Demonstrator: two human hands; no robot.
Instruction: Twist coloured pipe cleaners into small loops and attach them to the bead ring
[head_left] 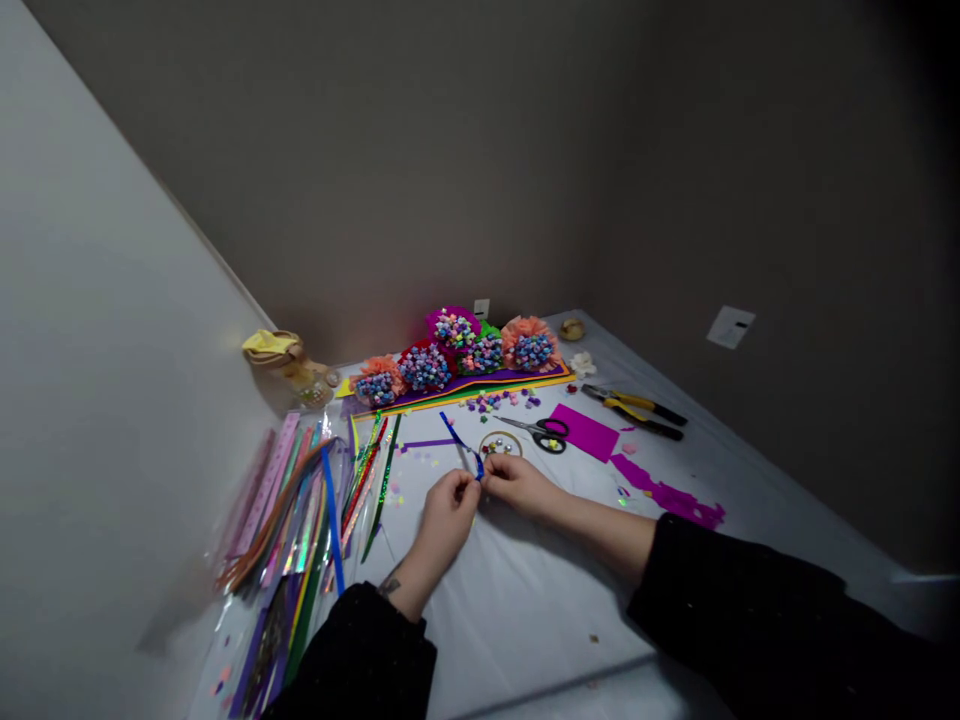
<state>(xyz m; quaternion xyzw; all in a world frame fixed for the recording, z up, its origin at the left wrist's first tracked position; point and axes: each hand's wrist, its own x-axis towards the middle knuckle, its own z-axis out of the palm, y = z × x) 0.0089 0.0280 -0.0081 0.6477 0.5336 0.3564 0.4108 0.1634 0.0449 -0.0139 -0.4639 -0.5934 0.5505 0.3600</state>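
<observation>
Head view: your left hand (448, 508) and right hand (523, 486) meet above the table (525, 610), fingers of both looking pinched on the near end of the blue strip (451, 430), which sits right between the fingertips, so you can't call either hand nearer. From your fingers its long axis runs off toward 11 o'clock, slightly bent, far end free; the round bead dish (501, 432) is just beside at 1 o'clock, scissors (534, 429) farther at 2.

We lose end of blue strip (478, 463) between left hand (448, 507) and right hand (521, 485), left of scissors (539, 432). Farther left, strip bundle (304, 548): cut off by our bottom edge.
</observation>
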